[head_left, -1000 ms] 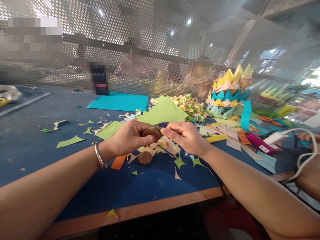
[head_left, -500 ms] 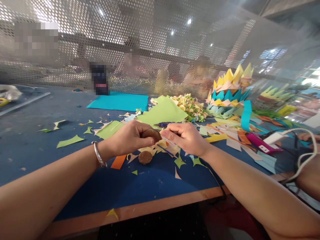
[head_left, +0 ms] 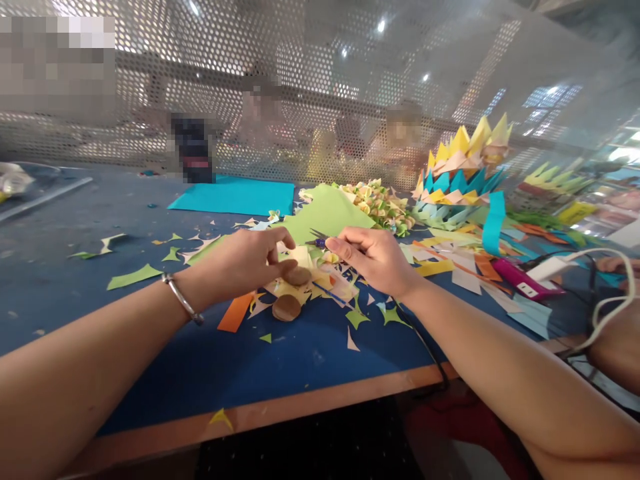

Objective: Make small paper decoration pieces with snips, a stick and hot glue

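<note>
My left hand is open, its thumb and fingers apart just above a round brown disc. Whether the thumb still touches the disc, I cannot tell. Closer to me a second round brown piece lies among paper scraps. My right hand is closed around a slim dark tool with pointed tips, perhaps tweezers; most of it is hidden in the fist. Beside the tips is a dark blue-purple pen-like object. A light green paper sheet lies behind both hands.
Cut paper scraps cover the mid-table. Behind are a turquoise sheet, a heap of small folded paper pieces and stacked zigzag-edged paper strips. A magenta-and-white device with cables lies right, near another person's arm.
My left hand has opened and drawn left, leaving the brown disc on the scraps. The hands have separated, and the pointed tips of the tool in my right hand now show.
</note>
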The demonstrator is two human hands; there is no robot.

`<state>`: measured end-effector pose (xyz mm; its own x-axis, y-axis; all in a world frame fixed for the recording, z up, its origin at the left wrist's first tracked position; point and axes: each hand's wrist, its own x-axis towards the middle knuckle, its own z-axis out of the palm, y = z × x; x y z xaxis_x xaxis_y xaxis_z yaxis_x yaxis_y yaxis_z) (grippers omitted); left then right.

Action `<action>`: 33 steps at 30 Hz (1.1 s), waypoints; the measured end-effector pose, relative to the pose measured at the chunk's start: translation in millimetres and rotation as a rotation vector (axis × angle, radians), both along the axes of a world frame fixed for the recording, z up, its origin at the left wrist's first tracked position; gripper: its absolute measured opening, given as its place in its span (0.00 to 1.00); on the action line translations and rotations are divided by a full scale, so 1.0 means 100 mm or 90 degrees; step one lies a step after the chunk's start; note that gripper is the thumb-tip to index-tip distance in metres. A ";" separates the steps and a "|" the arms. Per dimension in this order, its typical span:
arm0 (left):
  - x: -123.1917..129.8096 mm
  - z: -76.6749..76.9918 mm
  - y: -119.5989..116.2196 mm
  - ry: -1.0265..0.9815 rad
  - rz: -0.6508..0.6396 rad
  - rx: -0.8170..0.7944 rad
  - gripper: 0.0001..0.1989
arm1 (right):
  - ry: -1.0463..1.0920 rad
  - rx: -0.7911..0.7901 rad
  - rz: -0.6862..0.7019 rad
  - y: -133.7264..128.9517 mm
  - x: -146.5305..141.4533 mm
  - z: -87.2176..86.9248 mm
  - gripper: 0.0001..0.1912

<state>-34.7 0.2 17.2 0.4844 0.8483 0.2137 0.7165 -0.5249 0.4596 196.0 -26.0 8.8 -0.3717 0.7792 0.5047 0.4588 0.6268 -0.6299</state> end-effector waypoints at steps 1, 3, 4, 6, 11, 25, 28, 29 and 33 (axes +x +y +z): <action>-0.02 0.00 0.02 0.004 0.013 0.019 0.12 | 0.003 0.001 -0.002 0.00 0.00 0.00 0.24; -0.04 -0.02 0.04 0.011 0.010 0.035 0.13 | 0.000 0.008 -0.011 0.00 0.01 0.01 0.24; -0.04 -0.02 0.04 0.022 -0.001 0.032 0.15 | -0.004 0.011 -0.016 0.00 0.01 0.01 0.23; -0.02 -0.04 0.01 0.063 -0.017 0.014 0.19 | -0.019 0.017 -0.026 0.01 0.02 0.00 0.23; 0.04 -0.06 -0.04 0.166 -0.016 -0.015 0.23 | -0.135 0.033 -0.084 0.05 0.05 -0.01 0.24; -0.17 0.10 0.02 0.183 0.101 0.023 0.18 | -0.486 -0.035 -0.191 0.07 0.05 0.05 0.23; -0.13 0.12 -0.02 0.198 0.114 0.048 0.22 | -0.526 -0.045 -0.193 0.07 0.05 0.04 0.24; -0.11 0.11 -0.03 0.190 0.090 0.055 0.22 | -0.534 -0.046 -0.191 0.06 0.06 0.04 0.24; -0.04 -0.01 -0.01 0.167 0.000 0.114 0.16 | -0.546 -0.040 -0.185 0.05 0.06 0.04 0.24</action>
<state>-38.5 -1.2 16.5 0.5427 0.8084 0.2281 0.7983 -0.5808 0.1594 201.9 -21.3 13.1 -0.3845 0.9179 0.0981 0.9209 0.3888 -0.0278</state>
